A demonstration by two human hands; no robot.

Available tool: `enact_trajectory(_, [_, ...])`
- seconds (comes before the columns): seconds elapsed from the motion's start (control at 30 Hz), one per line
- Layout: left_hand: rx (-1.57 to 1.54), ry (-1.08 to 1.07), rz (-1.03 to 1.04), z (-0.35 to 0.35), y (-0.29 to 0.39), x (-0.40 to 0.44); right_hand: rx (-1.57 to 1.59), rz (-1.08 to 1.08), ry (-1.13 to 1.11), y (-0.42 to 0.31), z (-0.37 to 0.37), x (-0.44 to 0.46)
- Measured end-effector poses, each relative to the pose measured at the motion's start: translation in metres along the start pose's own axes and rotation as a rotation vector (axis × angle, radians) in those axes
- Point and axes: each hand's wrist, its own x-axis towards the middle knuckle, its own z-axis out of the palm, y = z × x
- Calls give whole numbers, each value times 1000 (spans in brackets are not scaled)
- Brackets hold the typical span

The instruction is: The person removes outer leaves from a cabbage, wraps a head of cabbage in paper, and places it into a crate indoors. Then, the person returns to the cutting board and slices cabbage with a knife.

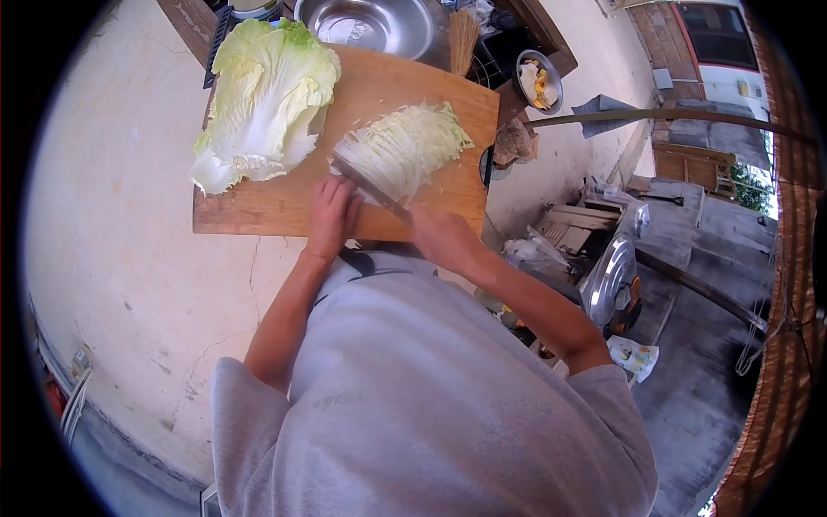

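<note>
In my right hand (441, 237) is the handle end of a kitchen knife (372, 187), its blade angled up and left across the near edge of a pile of shredded napa cabbage (405, 148). My left hand (332, 214) rests at the board's near side with fingers bent, close against the blade's far part. Whatever lies under those fingertips is hidden. Larger uncut napa cabbage leaves (269, 108) lie stacked on the left of the wooden cutting board (250, 211), apart from both hands.
Behind the board stand a steel basin (366, 26) and a straw brush (463, 43). A bowl with yellow and white pieces (539, 82) sits at the right. Farther right are a shiny metal lid (610, 280) and plastic bags (538, 252). A pale wall (129, 215) runs along the left.
</note>
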Motion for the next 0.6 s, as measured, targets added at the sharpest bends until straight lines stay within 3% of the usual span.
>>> enact_trajectory(0.17, [-2, -20, -15, 1, -2, -1, -23, 74, -115, -8, -4, 6])
enact_trajectory(0.6, [-13, -25, 20, 0, 0, 5, -60, -87, 129, 23, 49, 24])
